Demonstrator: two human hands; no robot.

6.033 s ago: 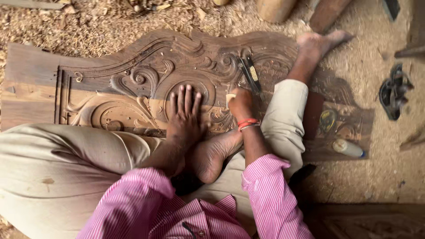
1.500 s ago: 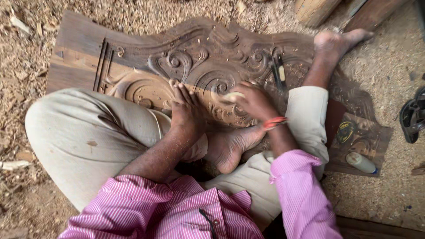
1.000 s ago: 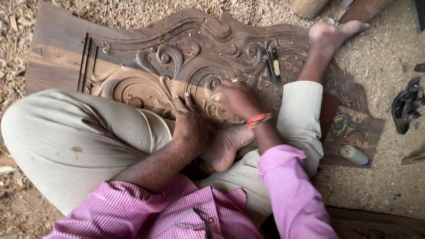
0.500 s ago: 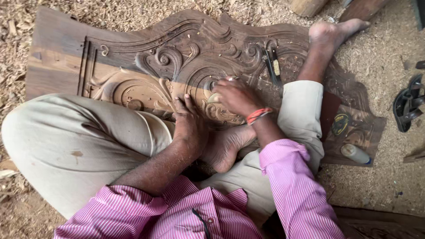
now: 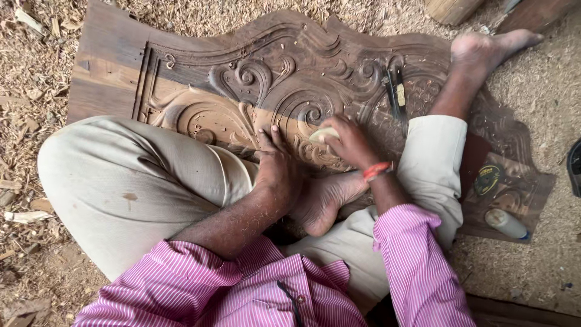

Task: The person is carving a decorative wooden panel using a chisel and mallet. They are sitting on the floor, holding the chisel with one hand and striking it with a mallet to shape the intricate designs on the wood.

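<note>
Right now the right hand (image 5: 348,142) is closing its fingers around a small pale piece of sandpaper (image 5: 322,134) and pressing it onto the carved wooden panel (image 5: 290,66), just beyond the left hand's fingertips. The left hand (image 5: 277,163) is lying open and flat, palm down on the carving, holding nothing and seemingly steadying the board. An orange wristband (image 5: 378,171) is sitting behind the right hand on the wrist.

Judging by the wood, the carving itself is looking largely finished: scrolls and arches are standing out across the whole panel. The patch under and just ahead of both hands is showing lighter and duller than the dark relief farther off, so the smoothing appears to be only partly done, with most of the surface beyond the hands still dark.

Past the right hand, two slim chisels (image 5: 396,100) are lying on the panel. Off to that hand's outer side, a round disc (image 5: 488,180) and a small pale cylinder (image 5: 505,223) are resting on the panel's dark end. The person is sitting on the board itself, and sawdust and shavings (image 5: 42,72) are covering the ground all around it.
</note>
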